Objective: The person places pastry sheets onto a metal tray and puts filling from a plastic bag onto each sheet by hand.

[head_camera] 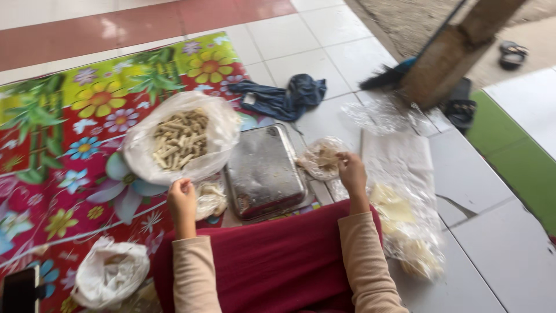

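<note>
Looks like a home porch or veranda, food prep done sitting on the floor. White tiled floor (324,64) with a red tile band across the upper left. Flower-print plastic mat (63,145) covers the left half. Upper right: tiles end at bare gravel ground (405,20), so it opens to outdoors. Wooden post (457,46) stands at that edge, dark broom (385,76) leaning at its base, sandals (512,54) beside it. Green strip (509,145) at right. Metal tray (263,171) and plastic bags of rolled snacks (179,139) sit straight on the floor, mid-frame. Crumpled blue cloth (284,95) on the tiles above them.
</note>
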